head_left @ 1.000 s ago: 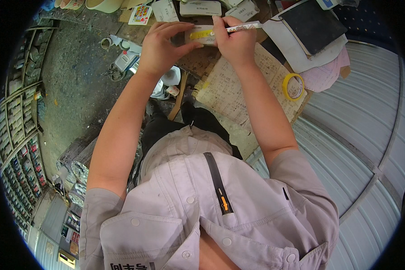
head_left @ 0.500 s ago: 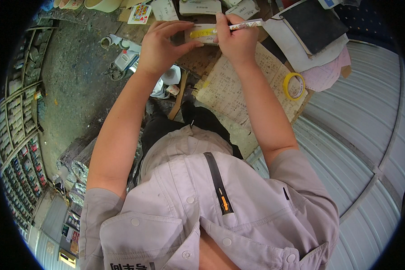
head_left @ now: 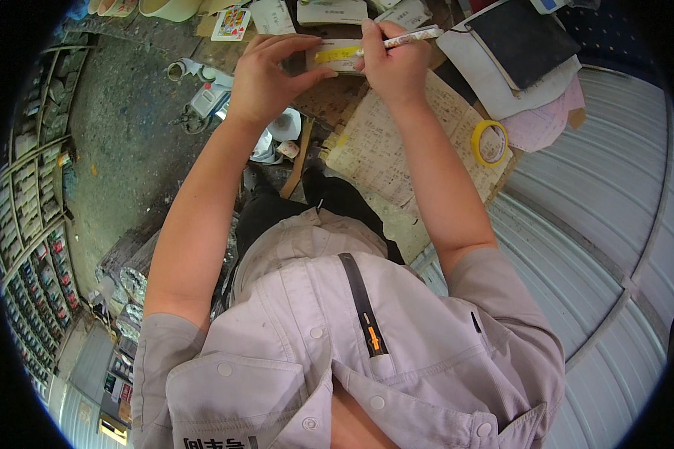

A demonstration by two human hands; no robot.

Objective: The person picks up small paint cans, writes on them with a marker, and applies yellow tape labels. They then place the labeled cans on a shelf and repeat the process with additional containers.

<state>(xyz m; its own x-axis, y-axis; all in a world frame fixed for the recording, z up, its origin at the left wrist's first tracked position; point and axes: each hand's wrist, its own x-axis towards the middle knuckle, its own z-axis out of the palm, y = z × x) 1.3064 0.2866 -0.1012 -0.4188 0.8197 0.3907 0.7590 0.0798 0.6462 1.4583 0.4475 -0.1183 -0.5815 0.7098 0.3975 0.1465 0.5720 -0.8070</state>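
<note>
At the far side of the table, my left hand [head_left: 263, 84] holds a white card [head_left: 341, 45] at its left end, thumb along the near edge and fingers along the far edge. A strip of yellow tape [head_left: 332, 56] with handwriting runs across the card. My right hand [head_left: 397, 73] grips a white patterned pen [head_left: 413, 37], slanted with its tip at the right end of the tape. Its fingers partly cover the card's right end. Just beyond lie more white cards [head_left: 332, 11].
A roll of yellow tape [head_left: 475, 142] lies on a handwritten sheet [head_left: 386, 142] under my right forearm. To the right are a black notebook [head_left: 524, 43] and loose papers. A playing card [head_left: 231, 25] lies at the far left. A corrugated wall [head_left: 599, 179] stands on the right.
My right hand and the pen have shifted very slightly, the pen tip staying near the tape's right end. My left hand keeps its place on the card.
</note>
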